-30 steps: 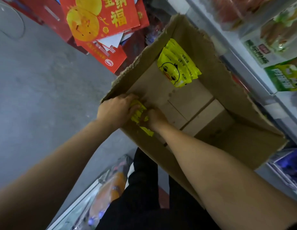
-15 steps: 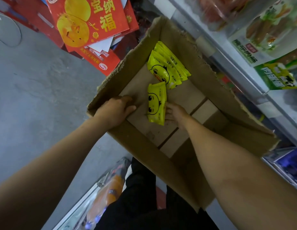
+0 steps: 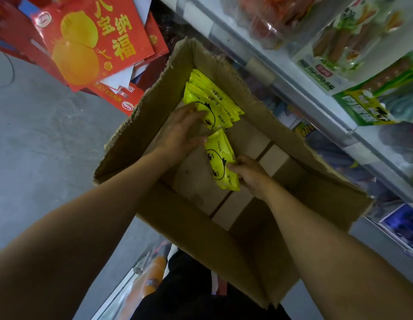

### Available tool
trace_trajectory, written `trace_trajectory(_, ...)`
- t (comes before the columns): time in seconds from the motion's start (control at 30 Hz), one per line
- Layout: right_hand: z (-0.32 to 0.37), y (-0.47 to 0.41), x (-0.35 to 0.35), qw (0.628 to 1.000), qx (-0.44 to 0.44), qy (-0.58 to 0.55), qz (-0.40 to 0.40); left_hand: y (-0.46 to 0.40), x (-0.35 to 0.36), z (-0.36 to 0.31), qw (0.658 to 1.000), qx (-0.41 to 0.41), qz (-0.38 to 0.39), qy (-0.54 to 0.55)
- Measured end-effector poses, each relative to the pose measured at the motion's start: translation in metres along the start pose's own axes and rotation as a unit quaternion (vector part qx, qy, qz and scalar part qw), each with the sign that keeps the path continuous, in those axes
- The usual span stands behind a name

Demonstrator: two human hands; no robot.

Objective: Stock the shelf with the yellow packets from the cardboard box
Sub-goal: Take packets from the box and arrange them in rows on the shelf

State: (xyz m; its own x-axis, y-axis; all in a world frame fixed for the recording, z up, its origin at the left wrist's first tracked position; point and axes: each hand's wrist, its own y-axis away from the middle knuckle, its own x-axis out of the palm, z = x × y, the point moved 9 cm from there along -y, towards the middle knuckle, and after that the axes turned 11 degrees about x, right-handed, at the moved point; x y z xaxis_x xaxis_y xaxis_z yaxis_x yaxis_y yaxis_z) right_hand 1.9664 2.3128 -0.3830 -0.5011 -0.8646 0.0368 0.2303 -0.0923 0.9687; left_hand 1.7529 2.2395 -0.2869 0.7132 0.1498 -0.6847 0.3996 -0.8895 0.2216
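Inside the cardboard box (image 3: 293, 199): right hand (image 3: 249, 174) gripping a yellow packet (image 3: 220, 162) by its lower edge, fingers curled round it. Left hand (image 3: 180, 132) reaching the stack of yellow packets (image 3: 212, 100) against the far wall, fingers fairly straight and touching its front face. Glossy yellow, printed with a black cartoon face.

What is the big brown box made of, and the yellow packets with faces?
The box looks like plain matte cardboard: brown with ragged torn edges. The yellow packets seem to be glossy plastic film, since they shine and crinkle; the right hand holds one packet.
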Motion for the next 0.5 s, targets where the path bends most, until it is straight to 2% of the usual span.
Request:
trace_trajectory(0.13, -0.011, 0.022, -0.011, 0.998, 0.023, -0.025, 0.060, -0.041, -0.004, 0.002, 0.996, 0.009, -0.011, -0.082)
trace_trajectory(0.23, -0.017, 0.029, -0.019, 0.997, 0.031, -0.048, 0.060, -0.059, 0.003, 0.010, 0.996, -0.008, 0.009, -0.088)
trace_trajectory(0.33, -0.025, 0.029, -0.026, 0.993, 0.039, -0.092, 0.056, -0.062, 0.001, 0.017, 0.995, -0.038, -0.006, -0.093)
trace_trajectory(0.5, -0.030, 0.027, -0.032, 0.988, 0.040, -0.148, 0.031, -0.053, 0.004, 0.027, 0.985, -0.064, -0.002, -0.158)
